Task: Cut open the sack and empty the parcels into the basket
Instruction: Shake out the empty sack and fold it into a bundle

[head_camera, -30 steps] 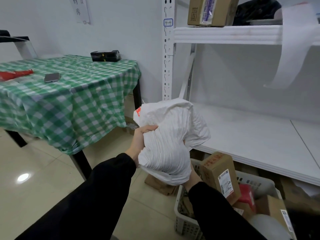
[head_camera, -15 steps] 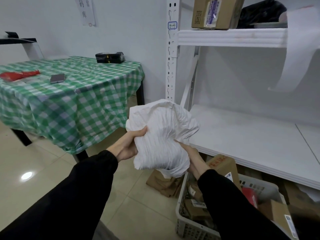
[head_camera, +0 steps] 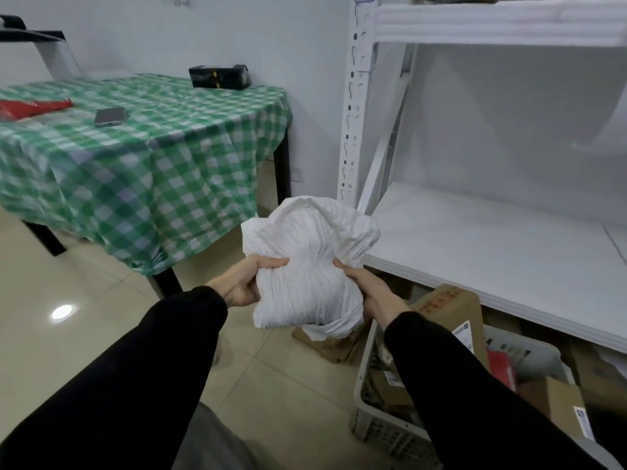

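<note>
The white woven sack (head_camera: pixel 310 262) is crumpled into a bundle and held in the air in front of me, left of the basket. My left hand (head_camera: pixel 246 281) grips its left side, fingers dug into the cloth. My right hand (head_camera: pixel 368 290) grips its right side. The grey slatted basket (head_camera: pixel 376 422) stands on the floor at the lower right, partly behind my right sleeve. Cardboard parcels (head_camera: pixel 451 308) with labels and a red packet (head_camera: pixel 502 368) lie in it.
White metal shelving (head_camera: pixel 492 252) rises at the right, above the basket. A table with a green checked cloth (head_camera: pixel 142 154) stands at the left, holding a phone (head_camera: pixel 109 116), a black box (head_camera: pixel 220 77) and a red bag (head_camera: pixel 34 106). Flattened cardboard (head_camera: pixel 325 347) lies on the tiled floor.
The sack has been bunched smaller and lowered a little. My right hand has come round from under it to its right side. The view has tilted down.
</note>
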Available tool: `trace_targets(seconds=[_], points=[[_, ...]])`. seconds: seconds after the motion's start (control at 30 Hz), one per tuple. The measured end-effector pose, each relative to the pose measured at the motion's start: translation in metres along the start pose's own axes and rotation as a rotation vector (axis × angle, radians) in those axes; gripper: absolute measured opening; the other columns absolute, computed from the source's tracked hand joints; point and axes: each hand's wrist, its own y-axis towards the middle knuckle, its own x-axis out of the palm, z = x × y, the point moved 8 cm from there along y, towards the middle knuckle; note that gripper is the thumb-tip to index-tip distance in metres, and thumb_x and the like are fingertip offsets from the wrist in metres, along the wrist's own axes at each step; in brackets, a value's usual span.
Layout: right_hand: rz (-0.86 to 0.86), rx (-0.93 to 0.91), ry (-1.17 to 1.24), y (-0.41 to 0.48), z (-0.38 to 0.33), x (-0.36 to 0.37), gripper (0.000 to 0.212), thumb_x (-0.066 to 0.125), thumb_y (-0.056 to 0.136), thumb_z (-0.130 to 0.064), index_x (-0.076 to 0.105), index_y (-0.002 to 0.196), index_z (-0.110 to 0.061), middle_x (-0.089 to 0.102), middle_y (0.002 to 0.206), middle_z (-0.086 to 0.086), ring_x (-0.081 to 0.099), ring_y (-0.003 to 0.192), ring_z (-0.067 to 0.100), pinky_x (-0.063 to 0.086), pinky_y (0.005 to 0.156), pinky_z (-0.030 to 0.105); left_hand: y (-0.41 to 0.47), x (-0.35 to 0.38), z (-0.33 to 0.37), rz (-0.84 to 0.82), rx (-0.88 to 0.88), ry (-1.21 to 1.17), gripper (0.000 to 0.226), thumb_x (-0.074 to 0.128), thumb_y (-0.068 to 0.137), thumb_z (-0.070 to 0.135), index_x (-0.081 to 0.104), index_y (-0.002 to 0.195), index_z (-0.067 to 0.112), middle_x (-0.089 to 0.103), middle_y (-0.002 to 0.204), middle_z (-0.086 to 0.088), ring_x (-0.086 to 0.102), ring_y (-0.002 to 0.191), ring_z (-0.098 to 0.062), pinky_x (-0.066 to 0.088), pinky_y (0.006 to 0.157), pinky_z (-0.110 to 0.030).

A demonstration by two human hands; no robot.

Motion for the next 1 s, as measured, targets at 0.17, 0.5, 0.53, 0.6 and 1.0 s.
trace_targets(seconds=[0.17, 0.5, 0.53, 0.6, 1.0], points=[[0.117, 0.015, -0.005, 0.04, 0.036, -0.023, 0.059, 0.081, 0.073, -0.008, 0.06, 0.129, -0.002, 0.067, 0.119, 0.014, 0.062, 0.107, 0.03, 0.049, 0.097, 0.045, 0.037, -0.034, -0.036, 0.021, -0.083, 0.07, 0.049, 0.079, 0.069, 0.015, 0.067, 0.114, 0.002, 0.074, 0.108, -0.012, 0.071, 0.099, -0.026, 0.059, 0.084, -0.039], [0.516, -0.029, -0.167, 0.153, 0.16, -0.092, 0.083, 0.076, 0.076, 0.005, 0.038, 0.147, -0.016, 0.057, 0.134, 0.008, 0.059, 0.108, 0.028, 0.049, 0.085, 0.032, 0.155, -0.121, -0.173, 0.317, -0.194, 0.254, 0.03, 0.084, 0.076, 0.015, 0.062, 0.096, 0.009, 0.069, 0.095, -0.007, 0.065, 0.081, -0.022, 0.055, 0.074, -0.036], [0.543, -0.008, -0.192, 0.164, 0.178, -0.096, 0.079, 0.075, 0.076, 0.005, 0.041, 0.145, -0.017, 0.057, 0.134, 0.006, 0.06, 0.111, 0.029, 0.048, 0.086, 0.032, 0.167, -0.132, -0.188, 0.351, -0.193, 0.274, 0.027, 0.083, 0.077, 0.015, 0.061, 0.092, 0.009, 0.066, 0.092, -0.006, 0.063, 0.077, -0.021, 0.055, 0.071, -0.034], [0.581, 0.016, -0.261, 0.185, 0.208, -0.11, 0.074, 0.073, 0.076, 0.005, 0.046, 0.141, -0.017, 0.059, 0.13, 0.006, 0.06, 0.113, 0.031, 0.049, 0.091, 0.035, 0.191, -0.148, -0.223, 0.363, -0.203, 0.327, 0.031, 0.084, 0.077, 0.018, 0.061, 0.096, 0.006, 0.065, 0.089, -0.006, 0.062, 0.076, -0.021, 0.054, 0.063, -0.032], [0.687, 0.127, -0.679, 0.304, 0.326, -0.164, 0.069, 0.073, 0.082, -0.01, 0.034, 0.139, -0.008, 0.047, 0.14, 0.015, 0.053, 0.123, 0.034, 0.045, 0.096, 0.035, 0.301, -0.221, -0.355, 0.549, -0.302, 0.635, 0.052, 0.083, 0.076, 0.034, 0.06, 0.113, 0.006, 0.065, 0.103, -0.01, 0.064, 0.094, -0.027, 0.046, 0.061, -0.025]])
